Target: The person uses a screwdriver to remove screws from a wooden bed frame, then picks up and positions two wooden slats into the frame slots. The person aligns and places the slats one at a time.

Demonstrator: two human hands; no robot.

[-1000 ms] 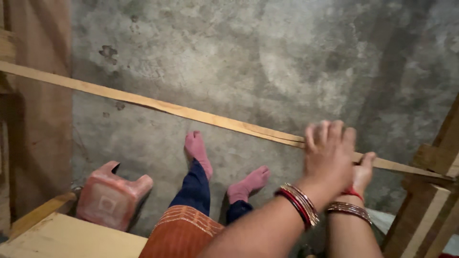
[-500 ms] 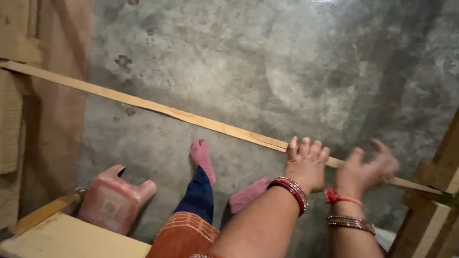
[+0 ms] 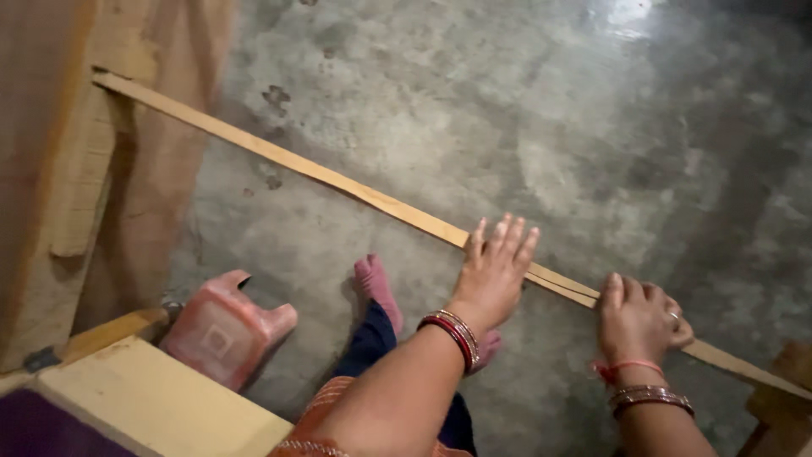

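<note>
A person leans over a long, thin wooden strip [image 3: 338,180] that runs on a slant from a wooden post [image 3: 80,195] at upper left down to the lower right, above a grey concrete floor [image 3: 524,110]. The left hand [image 3: 493,272] lies flat on the strip near its middle, fingers [image 3: 507,235] stretched out and slightly spread, pressing rather than gripping; red and gold bangles [image 3: 452,335] ring the wrist. The right hand [image 3: 639,313] is curled over the strip further down its length, fingers wrapped about it in a closed hold — a ring shows on one finger, with a red thread and bangles at the wrist.

Half a second earlier the right hand hung blurred above the strip with fingers open; it has since come down and closed on the wood. The left hand has stayed on the strip, and the two hands, which overlapped a second ago, now sit apart along it. The view has also shifted, showing more of the post at left.

Below the strip a bare foot [image 3: 375,283] rests on the floor beside a red plastic stool [image 3: 224,326] lying tipped over. A pale yellow bench [image 3: 169,402] edge fills the lower left corner, and part of a wooden frame [image 3: 782,398] shows at lower right.
</note>
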